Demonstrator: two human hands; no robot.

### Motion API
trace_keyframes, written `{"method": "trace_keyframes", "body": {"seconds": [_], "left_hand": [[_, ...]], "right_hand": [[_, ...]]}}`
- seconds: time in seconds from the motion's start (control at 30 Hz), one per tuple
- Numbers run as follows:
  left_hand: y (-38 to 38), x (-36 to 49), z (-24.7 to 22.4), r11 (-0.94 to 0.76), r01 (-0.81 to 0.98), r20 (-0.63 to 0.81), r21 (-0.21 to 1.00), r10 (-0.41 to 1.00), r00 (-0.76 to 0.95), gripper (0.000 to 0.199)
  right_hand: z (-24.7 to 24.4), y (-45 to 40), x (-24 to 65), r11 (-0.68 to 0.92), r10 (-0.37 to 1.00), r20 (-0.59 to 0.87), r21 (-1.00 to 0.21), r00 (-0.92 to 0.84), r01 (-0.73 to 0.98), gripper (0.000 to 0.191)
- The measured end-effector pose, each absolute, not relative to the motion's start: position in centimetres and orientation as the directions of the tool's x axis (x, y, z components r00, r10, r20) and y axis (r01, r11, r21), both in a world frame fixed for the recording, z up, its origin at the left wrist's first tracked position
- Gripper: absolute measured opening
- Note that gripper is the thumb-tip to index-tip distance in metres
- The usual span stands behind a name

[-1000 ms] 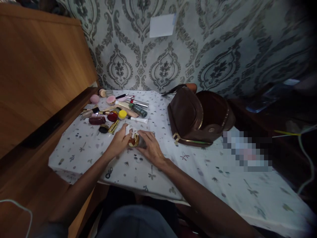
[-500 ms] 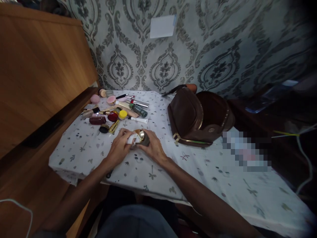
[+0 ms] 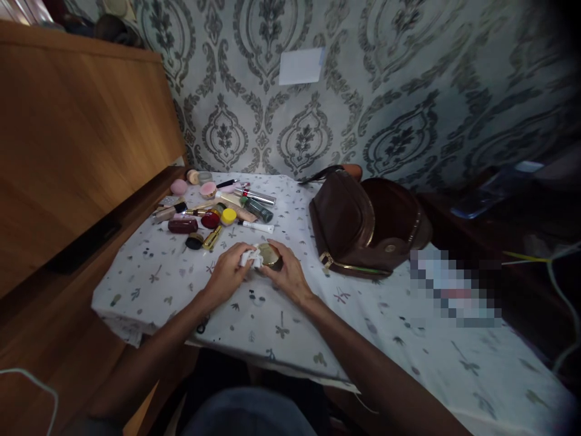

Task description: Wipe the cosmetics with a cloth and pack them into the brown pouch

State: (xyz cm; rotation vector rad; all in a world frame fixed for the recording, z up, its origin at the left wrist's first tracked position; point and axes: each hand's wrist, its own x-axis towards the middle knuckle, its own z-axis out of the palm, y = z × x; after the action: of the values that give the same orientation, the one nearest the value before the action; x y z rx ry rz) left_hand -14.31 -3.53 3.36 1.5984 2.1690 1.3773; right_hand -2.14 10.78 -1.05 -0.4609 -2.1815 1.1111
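Above the table's front half, my right hand is closed around a round gold-topped jar. My left hand pinches a crumpled white tissue against the jar's left side. Just beyond my hands lie several cosmetics: a white tube, a gold lipstick tube, a small black-lidded pot, a yellow-lidded pot, a dark red bottle and a green bottle. Farther back sits a pink makeup sponge. The jar's underside is hidden by my fingers.
A brown bag stands unzipped at the right on the patterned white tablecloth. A wooden cabinet borders the table's left side. Behind is a patterned wall with a white switch plate. A pixelated patch covers something right of the bag.
The jar has turned in my right hand, so its gold top shows differently. The tissue has shifted along its left side. The whole view has moved slightly, with the table things lower in the picture.
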Motion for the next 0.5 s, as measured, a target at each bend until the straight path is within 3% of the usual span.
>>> {"method": "trace_keyframes", "body": {"seconds": [0.17,0.3,0.5], "left_hand": [[-3.0,-14.7,2.8,0.094,0.632,0.300,0.769,0.821,-0.486,0.017],[-3.3,-14.7,2.4,0.142,0.656,0.292,0.741,0.811,-0.506,0.016],[-4.0,-14.7,2.3,0.160,0.680,0.276,0.716,0.829,-0.486,0.015]], "right_hand": [[-0.9,10.8,-2.0,0.429,0.597,0.306,-0.903,-0.741,-0.026,0.060],[-0.6,10.9,-2.1,0.239,0.620,0.242,-0.964,-0.746,-0.114,0.060],[-0.1,10.8,-2.3,-0.058,0.661,0.147,-0.968,-0.736,-0.246,0.051]]}}
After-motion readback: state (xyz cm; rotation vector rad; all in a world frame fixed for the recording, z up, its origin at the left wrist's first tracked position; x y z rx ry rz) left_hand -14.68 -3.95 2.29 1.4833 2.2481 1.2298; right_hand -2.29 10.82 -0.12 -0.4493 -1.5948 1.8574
